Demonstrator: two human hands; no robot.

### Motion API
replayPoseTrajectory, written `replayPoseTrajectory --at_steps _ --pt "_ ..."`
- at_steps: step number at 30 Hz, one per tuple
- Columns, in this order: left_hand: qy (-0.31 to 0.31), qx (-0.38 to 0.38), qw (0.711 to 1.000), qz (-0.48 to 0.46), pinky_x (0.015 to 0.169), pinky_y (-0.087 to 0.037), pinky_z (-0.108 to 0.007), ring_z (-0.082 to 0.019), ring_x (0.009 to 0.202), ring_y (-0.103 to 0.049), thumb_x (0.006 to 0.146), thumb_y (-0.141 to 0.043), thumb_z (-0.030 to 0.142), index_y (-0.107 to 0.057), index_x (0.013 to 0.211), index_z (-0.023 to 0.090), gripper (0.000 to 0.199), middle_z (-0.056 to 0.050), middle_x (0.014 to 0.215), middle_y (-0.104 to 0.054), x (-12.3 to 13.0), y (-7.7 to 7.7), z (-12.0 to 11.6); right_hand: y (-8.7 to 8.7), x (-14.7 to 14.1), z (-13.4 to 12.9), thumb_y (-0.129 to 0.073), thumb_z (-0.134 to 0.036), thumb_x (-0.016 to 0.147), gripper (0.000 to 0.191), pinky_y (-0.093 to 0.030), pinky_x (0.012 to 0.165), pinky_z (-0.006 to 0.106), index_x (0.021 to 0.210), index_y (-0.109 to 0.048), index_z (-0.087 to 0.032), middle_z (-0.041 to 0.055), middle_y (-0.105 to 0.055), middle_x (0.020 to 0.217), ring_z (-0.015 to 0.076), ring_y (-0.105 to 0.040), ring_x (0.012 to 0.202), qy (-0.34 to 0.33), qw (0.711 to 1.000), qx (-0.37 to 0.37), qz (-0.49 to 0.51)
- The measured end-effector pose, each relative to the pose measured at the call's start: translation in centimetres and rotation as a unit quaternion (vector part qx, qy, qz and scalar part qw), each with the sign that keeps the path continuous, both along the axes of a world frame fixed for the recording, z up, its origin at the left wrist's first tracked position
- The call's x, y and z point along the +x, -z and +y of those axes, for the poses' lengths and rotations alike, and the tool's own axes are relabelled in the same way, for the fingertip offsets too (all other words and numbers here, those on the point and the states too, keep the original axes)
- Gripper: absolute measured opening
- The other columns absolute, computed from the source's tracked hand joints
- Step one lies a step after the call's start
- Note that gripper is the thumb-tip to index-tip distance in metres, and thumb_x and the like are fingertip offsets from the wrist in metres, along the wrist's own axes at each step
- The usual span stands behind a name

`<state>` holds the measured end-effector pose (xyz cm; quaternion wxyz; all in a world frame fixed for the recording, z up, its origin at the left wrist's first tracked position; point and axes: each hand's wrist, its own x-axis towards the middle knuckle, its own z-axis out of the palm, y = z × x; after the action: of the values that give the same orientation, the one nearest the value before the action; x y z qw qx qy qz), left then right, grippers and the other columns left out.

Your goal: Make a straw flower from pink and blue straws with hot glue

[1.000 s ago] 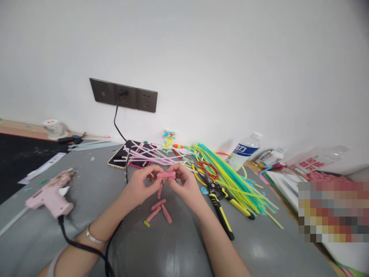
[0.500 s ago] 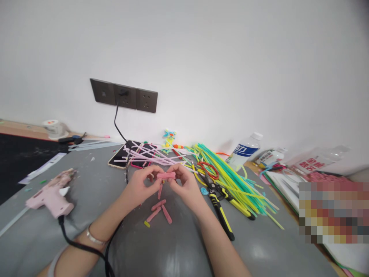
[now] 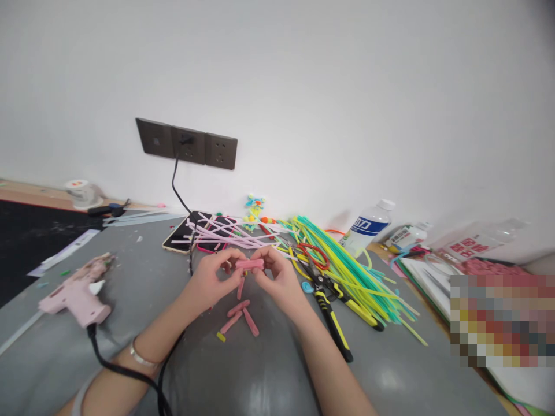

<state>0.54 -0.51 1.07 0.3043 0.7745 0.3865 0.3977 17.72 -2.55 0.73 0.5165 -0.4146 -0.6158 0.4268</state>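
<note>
A short pink fuzzy piece (image 3: 250,264) lies level between my two hands, above the grey table. My left hand (image 3: 217,275) pinches its left end between thumb and fingers. At its right end, the thumb and fingers of my right hand (image 3: 276,277) are closed on it. Below the hands, several more pink pieces (image 3: 250,322) lie on the table, one of them upright in view just under the held piece. A small yellow-green bit (image 3: 221,337) touches the lower end of one piece.
A pink glue gun (image 3: 78,300) with a black cable lies left. Black-and-yellow pliers (image 3: 332,323) and green and yellow stems (image 3: 355,271) are right. Behind the hands are lilac stems (image 3: 234,233), phones (image 3: 180,236) and a small figure (image 3: 255,211). A bottle (image 3: 368,226) leans near the wall.
</note>
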Motion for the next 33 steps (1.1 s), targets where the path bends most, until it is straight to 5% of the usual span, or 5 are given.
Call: replayPoseTrajectory --at_steps 21,33 --pt "0.004 -0.009 1.0 0.002 0.049 -0.043 -0.018 -0.012 0.064 -0.06 0.082 -0.051 0.021 -0.066 0.09 0.018 0.017 -0.001 0.078 -0.07 0.01 0.04 -0.09 0.0 -0.02 -0.02 -0.056 -0.019 0.074 0.01 -0.038 0.056 0.023 0.084 -0.054 -0.021 -0.0011 -0.053 0.075 0.0132 -0.049 0.068 0.002 1.0 0.006 -0.005" --pt "-0.006 0.004 1.0 -0.015 0.069 -0.053 -0.027 -0.017 0.076 -0.065 0.087 -0.054 0.025 -0.063 0.106 0.018 0.023 -0.004 0.084 -0.071 -0.2 0.39 0.11 0.3 0.2 0.31 -0.057 -0.019 0.076 0.008 -0.039 0.057 0.024 0.084 -0.056 -0.021 -0.0011 -0.056 0.075 0.0129 -0.049 0.064 0.031 0.999 0.025 0.009"
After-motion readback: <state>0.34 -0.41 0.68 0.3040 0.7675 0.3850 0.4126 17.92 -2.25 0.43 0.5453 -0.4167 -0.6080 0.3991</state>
